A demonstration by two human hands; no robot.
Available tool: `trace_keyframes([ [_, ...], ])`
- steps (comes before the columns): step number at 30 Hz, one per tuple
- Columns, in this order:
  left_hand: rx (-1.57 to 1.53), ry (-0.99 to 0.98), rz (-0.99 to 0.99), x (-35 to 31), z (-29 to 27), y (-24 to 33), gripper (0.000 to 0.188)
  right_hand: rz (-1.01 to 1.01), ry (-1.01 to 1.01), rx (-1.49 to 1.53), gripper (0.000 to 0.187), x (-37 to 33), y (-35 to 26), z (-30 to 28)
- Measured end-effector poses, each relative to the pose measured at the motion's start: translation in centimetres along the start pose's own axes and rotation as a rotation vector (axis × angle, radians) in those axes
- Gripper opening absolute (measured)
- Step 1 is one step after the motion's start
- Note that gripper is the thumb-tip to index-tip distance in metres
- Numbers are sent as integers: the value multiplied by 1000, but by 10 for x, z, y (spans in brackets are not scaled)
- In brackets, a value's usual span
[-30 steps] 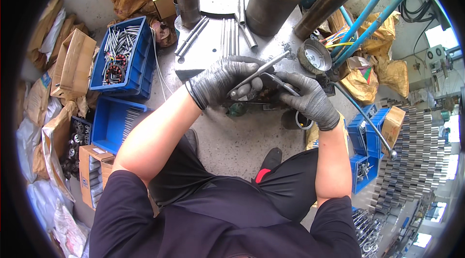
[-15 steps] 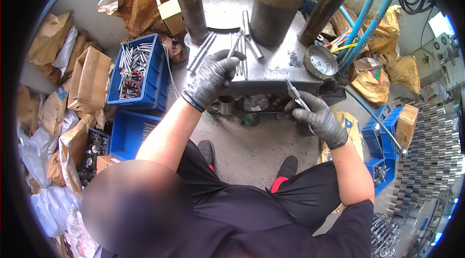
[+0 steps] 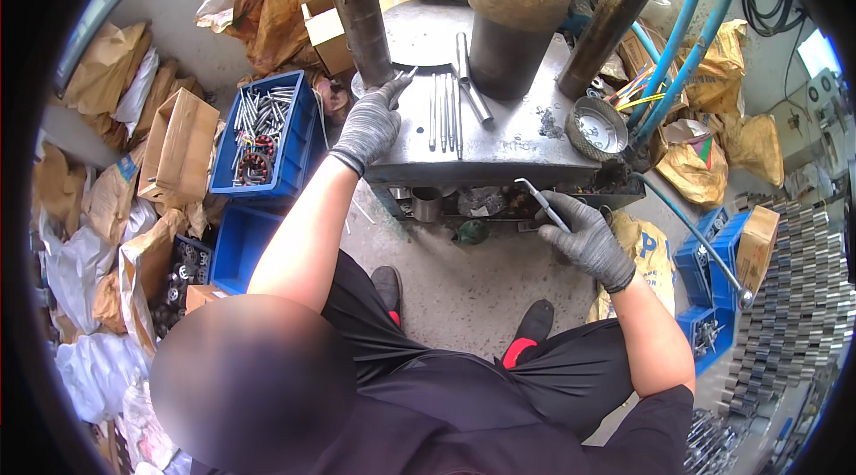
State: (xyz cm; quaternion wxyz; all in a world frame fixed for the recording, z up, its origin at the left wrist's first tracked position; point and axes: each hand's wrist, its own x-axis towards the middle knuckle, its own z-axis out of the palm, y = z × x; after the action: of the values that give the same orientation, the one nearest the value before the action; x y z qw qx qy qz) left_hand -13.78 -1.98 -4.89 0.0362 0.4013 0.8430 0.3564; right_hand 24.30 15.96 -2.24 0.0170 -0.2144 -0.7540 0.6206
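Observation:
My left hand (image 3: 368, 127), in a grey glove, is at the left of the metal press table, beside the post. Its fingers are closed over slim metal rods (image 3: 407, 74), whose tips poke out past them; how many is hidden. Several slim metal shafts (image 3: 443, 114) lie side by side at the middle of the table. Two thicker round bars (image 3: 474, 102) rest just right of them, near the heavy cylinder. My gloved right hand (image 3: 580, 239) is closed around a slim silvery metal tool (image 3: 542, 200) with a bent tip, in front of the table edge.
Steel posts (image 3: 357, 11) and a thick cylinder (image 3: 519, 24) rise from the table (image 3: 526, 140). A round tin (image 3: 596, 127) sits at its right corner, by blue hoses (image 3: 664, 74). Blue crates (image 3: 299, 154) of metal parts, cartons and sacks stand left; stacked metal pieces (image 3: 785, 297) stand right.
My left hand has released a shaft among those at the middle and moved left onto the rods there. My right hand has shifted slightly down, turning the tool. The view has shifted a little.

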Motion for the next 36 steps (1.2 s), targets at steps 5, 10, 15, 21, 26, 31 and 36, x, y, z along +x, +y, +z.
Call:
trace_keyframes([
  [5,380,-101,39,-3,-4,25,25,-316,260,-547,50,11,0,-1],
  [10,507,3,84,4,4,15,22,-411,376,-655,38,29,9,-2],
  [15,298,17,84,0,19,28,26,-523,379,-829,39,43,8,-5],
  [21,166,-75,60,4,30,29,41,-581,390,-969,37,62,8,6],
  [26,295,-36,90,8,28,28,38,-565,432,-1085,41,79,10,11],
  [31,440,-113,36,3,21,52,52,-571,431,-1157,42,93,13,12],
  [36,410,-54,35,7,23,40,54,-426,410,-1174,29,96,-3,15],
])
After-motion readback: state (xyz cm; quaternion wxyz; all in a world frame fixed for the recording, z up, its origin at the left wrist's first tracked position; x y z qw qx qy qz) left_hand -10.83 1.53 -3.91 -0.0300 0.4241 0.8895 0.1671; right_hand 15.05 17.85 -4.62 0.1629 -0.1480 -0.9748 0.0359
